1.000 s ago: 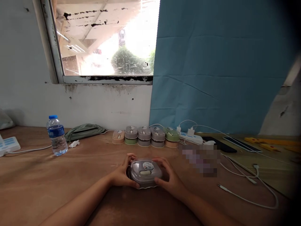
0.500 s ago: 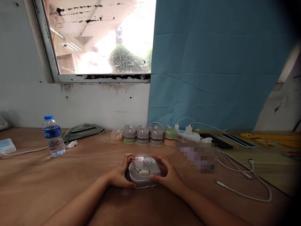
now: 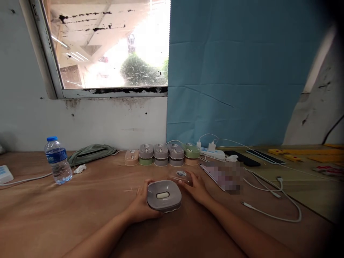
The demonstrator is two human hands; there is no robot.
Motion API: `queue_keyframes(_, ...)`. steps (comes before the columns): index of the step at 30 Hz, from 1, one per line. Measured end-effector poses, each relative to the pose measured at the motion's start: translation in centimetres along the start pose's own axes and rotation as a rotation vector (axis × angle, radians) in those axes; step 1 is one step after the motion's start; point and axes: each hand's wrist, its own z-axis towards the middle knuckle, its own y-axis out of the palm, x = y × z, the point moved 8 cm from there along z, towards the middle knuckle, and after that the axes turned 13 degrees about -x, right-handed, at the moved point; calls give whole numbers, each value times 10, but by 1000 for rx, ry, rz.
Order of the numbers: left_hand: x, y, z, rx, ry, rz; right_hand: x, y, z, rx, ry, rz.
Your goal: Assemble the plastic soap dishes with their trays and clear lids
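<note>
On a brown wooden table [image 3: 80, 208] under a window [image 3: 107, 46], seen from the head camera, a grey mouse [image 3: 164, 195] on its tray is held by the left hand [image 3: 142, 206], whose fingers are curled round the near left edge. The mouse sits on the table directly before the person, near the middle of the view. Just behind and to the right of it, a clear lid [image 3: 180, 176] with a round sticker is gripped by the right hand [image 3: 198, 189], fingers closed over its near edge; the lid is off the mouse and low over the table, though whether it touches the surface cannot be told.

Against the wall, a row of boxed mice [image 3: 162, 157] in pink, grey and green is lined up, some stacked in twos. To the left, a water bottle [image 3: 57, 161] with a blue cap is stood upright, with a green pouch [image 3: 90, 153] lying behind it. To the right, a power strip [image 3: 213, 153] with white plugs is seen beside the row, and a white cable [image 3: 271, 215] is looped across the table. A blue curtain [image 3: 242, 71] is hung behind.
</note>
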Motion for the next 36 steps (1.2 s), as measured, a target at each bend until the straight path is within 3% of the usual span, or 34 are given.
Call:
queue_keyframes(3, -5, -9, -8, 40, -38, 40, -3, 6, -1, -58, -11, -179)
queue_keyframes(7, -9, -14, -13, 40, -77, 85, -6, 10, -2, -99, -31, -257)
queue_keyframes(11, -7, -17, -11, 42, -38, 72, -16, 5, -9, -12, -60, -329)
queue_keyframes(16, -9, -32, -12, 134, -22, -39, -66, 1, -33, 20, -377, -330)
queue_keyframes(20, -17, -56, -14, 312, -61, -21, -102, 9, -57, -158, -612, -304)
queue_keyframes(25, -42, -110, -34, 715, -366, 258, -121, 25, -78, -375, -811, -370)
queue_keyframes(29, -60, -148, -61, 975, -630, 493, -121, 27, -78, -409, -816, -352)
queue_keyframes(33, -90, -169, -69, 995, -831, 522, -122, 27, -78, -408, -836, -305)
queue_keyframes(36, -107, -179, -59, 972, -879, 542, -123, 27, -80, -407, -858, -321)
